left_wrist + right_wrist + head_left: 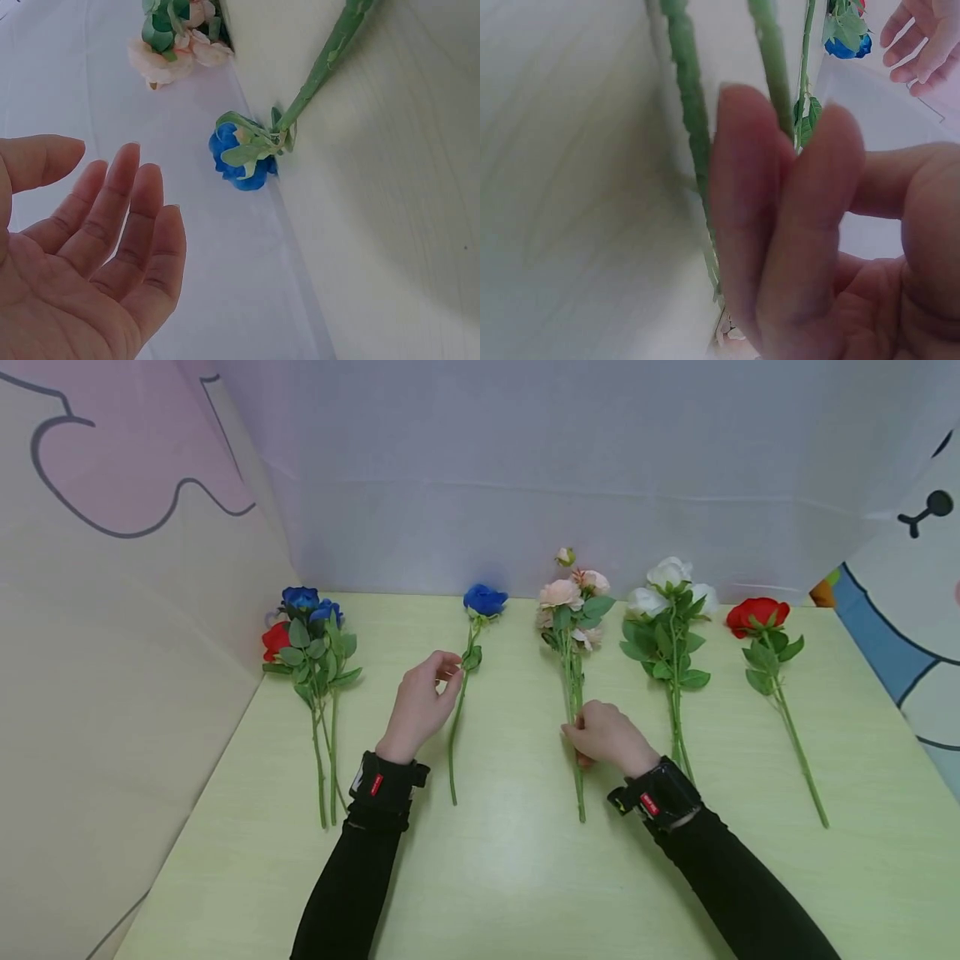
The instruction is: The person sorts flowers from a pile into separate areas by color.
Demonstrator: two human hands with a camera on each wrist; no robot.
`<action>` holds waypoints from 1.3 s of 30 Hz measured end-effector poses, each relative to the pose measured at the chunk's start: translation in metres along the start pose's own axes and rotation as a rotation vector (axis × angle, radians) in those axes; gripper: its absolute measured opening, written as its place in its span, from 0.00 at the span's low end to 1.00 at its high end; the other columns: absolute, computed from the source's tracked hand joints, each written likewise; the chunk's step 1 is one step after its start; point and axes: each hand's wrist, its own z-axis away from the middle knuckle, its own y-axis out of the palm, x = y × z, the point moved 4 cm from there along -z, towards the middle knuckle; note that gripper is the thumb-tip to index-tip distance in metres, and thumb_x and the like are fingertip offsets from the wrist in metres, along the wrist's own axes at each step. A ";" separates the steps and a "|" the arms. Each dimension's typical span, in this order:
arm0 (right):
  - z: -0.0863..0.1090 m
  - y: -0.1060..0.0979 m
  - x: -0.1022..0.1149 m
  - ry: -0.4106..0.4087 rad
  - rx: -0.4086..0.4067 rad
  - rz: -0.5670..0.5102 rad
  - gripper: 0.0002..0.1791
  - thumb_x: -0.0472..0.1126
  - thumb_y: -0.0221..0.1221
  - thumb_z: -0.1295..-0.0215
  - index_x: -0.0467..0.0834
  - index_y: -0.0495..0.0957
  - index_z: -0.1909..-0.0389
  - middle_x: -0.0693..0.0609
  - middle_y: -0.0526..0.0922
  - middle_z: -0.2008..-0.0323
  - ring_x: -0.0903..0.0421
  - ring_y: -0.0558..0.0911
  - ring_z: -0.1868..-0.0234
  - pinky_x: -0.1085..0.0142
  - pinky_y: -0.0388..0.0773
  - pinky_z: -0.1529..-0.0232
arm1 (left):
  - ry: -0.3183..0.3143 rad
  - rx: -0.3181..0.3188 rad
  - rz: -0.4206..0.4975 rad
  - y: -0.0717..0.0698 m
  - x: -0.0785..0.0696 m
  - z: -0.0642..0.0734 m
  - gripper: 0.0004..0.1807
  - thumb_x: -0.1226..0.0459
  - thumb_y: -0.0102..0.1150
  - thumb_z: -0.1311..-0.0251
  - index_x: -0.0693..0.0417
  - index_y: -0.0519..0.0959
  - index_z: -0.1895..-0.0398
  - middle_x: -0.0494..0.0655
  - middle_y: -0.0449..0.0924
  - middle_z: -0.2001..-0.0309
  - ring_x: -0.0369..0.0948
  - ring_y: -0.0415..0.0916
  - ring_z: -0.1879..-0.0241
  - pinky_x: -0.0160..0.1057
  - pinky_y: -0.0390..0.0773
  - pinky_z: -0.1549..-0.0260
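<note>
A single blue rose lies on the table, its long green stem running toward the front. My left hand hovers just left of that stem, fingers loosely bent. In the left wrist view the palm is bare, with the blue rose beyond the fingertips. Pale pink flowers lie right of the blue rose, several stems together. My right hand is low on these stems. Close up in the right wrist view, its curled fingers pinch one stem, while another green stem passes outside them.
On the left of the table lie blue roses with a red rose. White roses lie right of the pink flowers, and a single red rose is farthest right. A pale cloth hangs behind the table.
</note>
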 end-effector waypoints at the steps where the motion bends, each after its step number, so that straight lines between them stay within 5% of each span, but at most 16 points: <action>1: 0.000 0.000 0.000 -0.003 0.000 0.005 0.22 0.42 0.54 0.32 0.40 0.74 0.88 0.49 0.77 0.90 0.52 0.78 0.85 0.67 0.60 0.83 | -0.002 0.000 0.000 0.000 0.000 0.000 0.13 0.62 0.52 0.33 0.56 0.75 0.49 0.50 0.80 0.57 0.44 0.76 0.57 0.46 0.74 0.58; 9: -0.002 -0.001 0.002 0.006 -0.021 0.042 0.23 0.46 0.54 0.33 0.41 0.74 0.87 0.49 0.76 0.91 0.55 0.71 0.89 0.68 0.55 0.85 | 0.003 -0.001 -0.003 0.000 0.000 0.000 0.13 0.63 0.52 0.33 0.56 0.75 0.48 0.50 0.80 0.57 0.44 0.76 0.57 0.45 0.74 0.57; 33: -0.007 0.000 0.000 0.038 0.023 -0.011 0.20 0.45 0.53 0.31 0.40 0.74 0.82 0.50 0.77 0.89 0.52 0.79 0.84 0.67 0.61 0.83 | 0.009 0.007 -0.003 0.001 0.002 0.000 0.13 0.63 0.52 0.33 0.57 0.75 0.49 0.50 0.81 0.59 0.44 0.77 0.59 0.46 0.75 0.57; 39: -0.002 -0.007 0.000 0.044 -0.024 -0.030 0.19 0.46 0.52 0.31 0.39 0.75 0.79 0.48 0.79 0.86 0.52 0.78 0.82 0.65 0.66 0.80 | 0.017 0.007 -0.009 0.001 0.001 0.000 0.13 0.62 0.52 0.34 0.57 0.75 0.49 0.50 0.81 0.59 0.44 0.77 0.59 0.45 0.75 0.59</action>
